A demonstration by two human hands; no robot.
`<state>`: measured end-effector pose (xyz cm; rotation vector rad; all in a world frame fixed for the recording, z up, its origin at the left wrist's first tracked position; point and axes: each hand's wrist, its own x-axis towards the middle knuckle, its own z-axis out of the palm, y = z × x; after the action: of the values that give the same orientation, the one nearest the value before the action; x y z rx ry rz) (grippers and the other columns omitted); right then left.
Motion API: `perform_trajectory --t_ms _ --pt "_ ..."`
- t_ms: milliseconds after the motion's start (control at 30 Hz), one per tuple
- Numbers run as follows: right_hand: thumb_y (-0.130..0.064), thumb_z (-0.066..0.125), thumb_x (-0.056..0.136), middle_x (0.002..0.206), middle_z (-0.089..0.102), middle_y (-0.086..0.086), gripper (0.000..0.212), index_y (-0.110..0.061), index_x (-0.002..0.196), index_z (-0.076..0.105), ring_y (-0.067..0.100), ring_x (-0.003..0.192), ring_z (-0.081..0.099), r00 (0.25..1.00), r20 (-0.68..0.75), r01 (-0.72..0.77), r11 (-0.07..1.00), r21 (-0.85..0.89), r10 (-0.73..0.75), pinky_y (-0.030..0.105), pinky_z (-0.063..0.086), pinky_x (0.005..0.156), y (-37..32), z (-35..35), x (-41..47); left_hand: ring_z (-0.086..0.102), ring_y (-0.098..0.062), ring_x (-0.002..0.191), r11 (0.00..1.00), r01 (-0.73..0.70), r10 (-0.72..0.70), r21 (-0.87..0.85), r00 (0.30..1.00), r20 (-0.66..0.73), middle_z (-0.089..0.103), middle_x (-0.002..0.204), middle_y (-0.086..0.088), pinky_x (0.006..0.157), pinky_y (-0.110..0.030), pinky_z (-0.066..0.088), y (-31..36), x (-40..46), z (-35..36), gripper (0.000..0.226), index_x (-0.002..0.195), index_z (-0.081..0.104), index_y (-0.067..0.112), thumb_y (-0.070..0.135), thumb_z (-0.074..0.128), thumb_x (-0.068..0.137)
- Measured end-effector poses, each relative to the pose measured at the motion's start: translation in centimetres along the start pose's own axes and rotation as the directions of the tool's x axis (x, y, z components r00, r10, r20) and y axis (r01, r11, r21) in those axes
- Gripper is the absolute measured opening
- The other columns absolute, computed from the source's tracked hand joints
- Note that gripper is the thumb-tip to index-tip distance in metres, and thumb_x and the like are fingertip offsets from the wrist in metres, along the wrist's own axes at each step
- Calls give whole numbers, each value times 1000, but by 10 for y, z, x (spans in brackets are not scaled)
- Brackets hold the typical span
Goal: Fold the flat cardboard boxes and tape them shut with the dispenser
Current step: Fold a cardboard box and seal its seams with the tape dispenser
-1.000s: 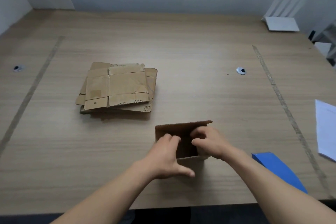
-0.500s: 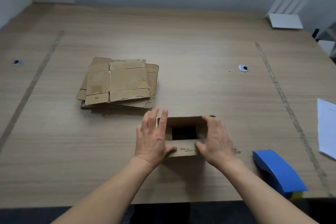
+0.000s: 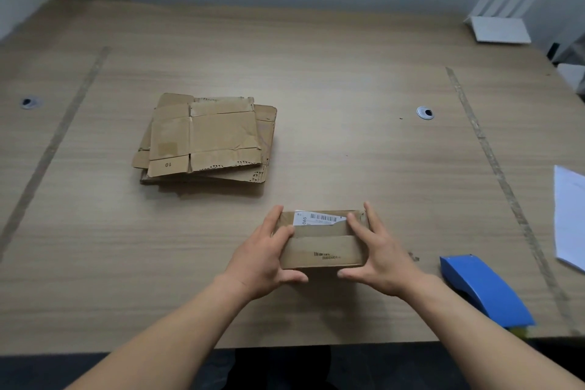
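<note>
A small brown cardboard box sits on the table near the front edge, its top flaps folded down and a white barcode label on the far flap. My left hand presses against its left end, thumb at the near edge. My right hand clasps the right end, fingers resting on the top flaps. A stack of flat cardboard boxes lies further back to the left. The blue tape dispenser lies to the right of my right hand, untouched.
The wooden table has two cable holes and two strips of old tape across it. White paper lies at the right edge. A white stand sits at the far right corner by the wall.
The box's top was open with a dark hole showing; now both long flaps are folded down flat and my hands hold the two ends.
</note>
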<state>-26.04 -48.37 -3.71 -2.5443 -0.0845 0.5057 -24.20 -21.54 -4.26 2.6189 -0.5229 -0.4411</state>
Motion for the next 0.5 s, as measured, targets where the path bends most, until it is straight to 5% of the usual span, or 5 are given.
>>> perform_trajectory --t_ms 167,333,500 --pt "-58 75 81 165 -19 5 115 -25 162 2 25 156 1 998 17 60 982 -180 -58 28 11 124 3 4 0 31 -36 141 993 -68 67 96 998 20 0 161 -14 107 -39 37 -2 7 -1 82 137 35 18 62 70 77" --pt "-65 60 89 162 -22 14 110 -25 160 -14 34 154 6 999 40 44 956 -289 -34 38 25 121 -1 11 -3 -10 -45 148 903 -103 77 417 994 79 -20 159 -24 116 -56 13 3 8 6 90 150 -17 39 71 40 89" --pt "-67 58 88 162 -21 18 110 -26 160 -14 38 152 11 999 -36 -38 963 -267 30 40 27 122 -5 22 -3 -17 -44 148 894 -121 74 431 990 124 -27 158 -22 118 -55 6 7 19 -3 82 155 -9 36 56 44 96"
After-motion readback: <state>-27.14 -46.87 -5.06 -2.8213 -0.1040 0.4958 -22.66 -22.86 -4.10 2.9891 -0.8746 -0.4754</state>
